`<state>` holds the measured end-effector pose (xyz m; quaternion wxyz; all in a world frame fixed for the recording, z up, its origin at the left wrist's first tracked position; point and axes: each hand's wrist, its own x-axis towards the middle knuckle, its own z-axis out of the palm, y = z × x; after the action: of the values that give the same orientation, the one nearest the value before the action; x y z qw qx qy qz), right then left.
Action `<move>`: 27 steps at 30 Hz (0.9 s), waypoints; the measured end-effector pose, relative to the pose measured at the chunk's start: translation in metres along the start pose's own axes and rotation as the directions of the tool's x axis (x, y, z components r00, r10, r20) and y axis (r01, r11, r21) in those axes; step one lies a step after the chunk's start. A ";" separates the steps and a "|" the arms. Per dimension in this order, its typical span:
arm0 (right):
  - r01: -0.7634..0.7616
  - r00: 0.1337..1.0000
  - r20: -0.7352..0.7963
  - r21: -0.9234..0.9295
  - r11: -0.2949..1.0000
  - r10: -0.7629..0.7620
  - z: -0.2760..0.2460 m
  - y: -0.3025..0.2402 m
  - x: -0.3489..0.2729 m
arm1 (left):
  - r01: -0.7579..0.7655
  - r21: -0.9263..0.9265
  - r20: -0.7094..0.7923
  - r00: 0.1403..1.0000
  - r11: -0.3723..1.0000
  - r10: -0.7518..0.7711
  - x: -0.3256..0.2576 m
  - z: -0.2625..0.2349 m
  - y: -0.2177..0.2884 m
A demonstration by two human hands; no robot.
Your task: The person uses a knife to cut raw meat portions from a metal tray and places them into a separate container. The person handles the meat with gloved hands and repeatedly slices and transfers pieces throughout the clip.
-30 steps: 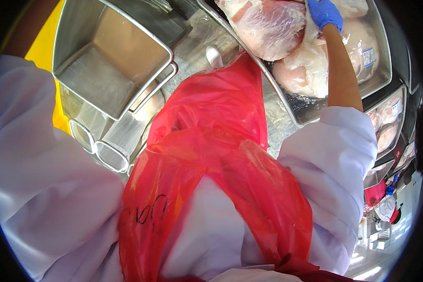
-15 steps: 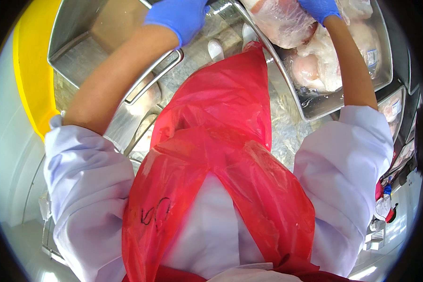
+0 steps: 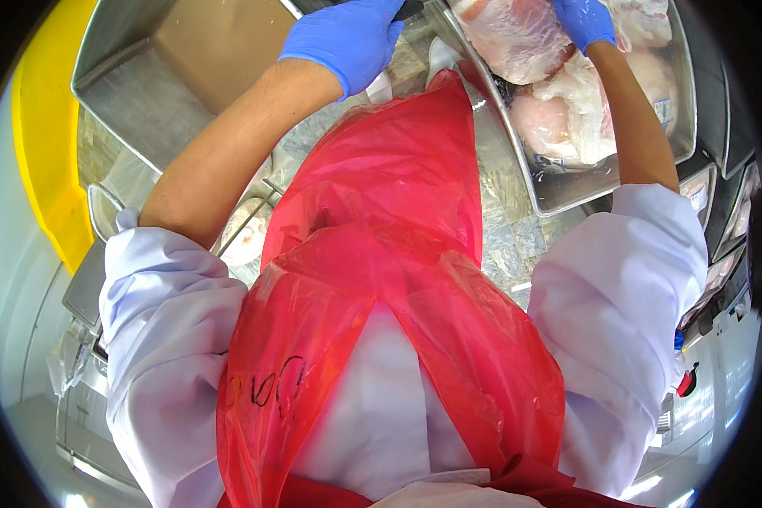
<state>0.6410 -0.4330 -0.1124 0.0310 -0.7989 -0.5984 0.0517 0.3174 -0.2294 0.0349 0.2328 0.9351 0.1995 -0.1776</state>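
My right hand (image 3: pixel 582 19), in a blue glove, grips the top of a plastic-wrapped piece of raw meat (image 3: pixel 508 38) lying in a steel tray (image 3: pixel 567 193) at the upper right. More wrapped pieces (image 3: pixel 559 118) lie under and beside it. My left hand (image 3: pixel 347 38), also gloved in blue, is held curled over the counter just left of that tray, with a small dark object (image 3: pixel 409 9) showing at its fingertips near the top edge. A red plastic apron (image 3: pixel 381 279) over a white coat fills the middle of the view and hides the counter's near part.
An empty steel tub (image 3: pixel 178 76) stands at the upper left, with a yellow surface (image 3: pixel 46 152) beside it. A strip of mottled stone counter (image 3: pixel 504 229) shows between apron and tray. Further trays of wrapped meat (image 3: pixel 707 195) sit at the right.
My left arm has come into view from the left and reached up toward the tray. My right hand stays on the wrapped meat, now a little higher in the picture.
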 end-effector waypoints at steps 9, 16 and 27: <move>-0.138 0.989 -0.059 0.006 0.990 0.139 0.001 0.009 0.000 | -0.082 0.198 -0.043 0.995 0.977 0.092 0.021 -0.012 0.016; -0.223 0.970 -0.071 0.103 0.969 0.231 -0.001 0.001 0.023 | -0.023 0.279 0.018 1.000 0.960 0.019 0.025 -0.026 0.024; -0.241 0.951 -0.151 0.186 0.953 0.270 -0.014 -0.006 0.001 | -0.027 -0.044 0.099 0.995 0.999 0.031 0.045 -0.016 0.013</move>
<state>0.6374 -0.4298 -0.0975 0.1424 -0.8659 -0.4784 0.0345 0.3661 -0.2190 0.0343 0.2649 0.9227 0.1778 -0.2164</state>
